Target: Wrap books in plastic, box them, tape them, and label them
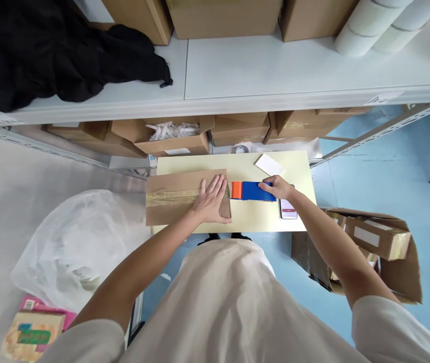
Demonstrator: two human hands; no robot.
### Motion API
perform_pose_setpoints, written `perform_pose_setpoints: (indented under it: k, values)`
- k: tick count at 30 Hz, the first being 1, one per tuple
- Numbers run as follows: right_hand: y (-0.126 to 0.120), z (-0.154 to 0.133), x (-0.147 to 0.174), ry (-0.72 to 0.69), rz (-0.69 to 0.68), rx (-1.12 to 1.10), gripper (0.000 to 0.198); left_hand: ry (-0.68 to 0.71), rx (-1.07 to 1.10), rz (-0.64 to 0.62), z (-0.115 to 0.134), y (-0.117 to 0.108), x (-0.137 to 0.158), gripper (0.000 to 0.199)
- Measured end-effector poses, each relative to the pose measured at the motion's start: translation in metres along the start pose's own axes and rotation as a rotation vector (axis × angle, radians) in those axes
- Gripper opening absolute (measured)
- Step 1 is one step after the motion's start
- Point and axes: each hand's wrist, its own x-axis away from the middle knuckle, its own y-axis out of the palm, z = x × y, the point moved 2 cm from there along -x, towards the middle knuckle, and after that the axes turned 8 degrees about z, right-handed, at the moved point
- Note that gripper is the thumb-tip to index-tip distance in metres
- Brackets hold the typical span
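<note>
Cardboard box (175,180) is brown, oblong, banded with shiny tape (171,196).

The cardboard box (177,209), brown and oblong, lies closed on the left part of the table (252,219), its long sides running along the table's length. A glossy, yellowish strip of tape (164,197) runs lengthwise along the middle of its top. The tape dispenser (256,191), blue with an orange front end, is gripped lengthwise over the table right of centre, its orange end pointing toward the table's left side.
</note>
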Motion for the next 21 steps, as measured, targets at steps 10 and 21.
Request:
perform_pose_setpoints:
  k: [10, 21]
  values:
    - [-0.004, -0.047, -0.004, 0.24, 0.001, 0.701, 0.058, -0.01, -0.047, -0.069, 0.014, -0.016, -0.008, 0.096]
    - [0.04, -0.112, -0.01, 0.101, 0.017, 0.971, 0.049, -0.066, -0.041, -0.055, 0.026, -0.016, -0.012, 0.102]
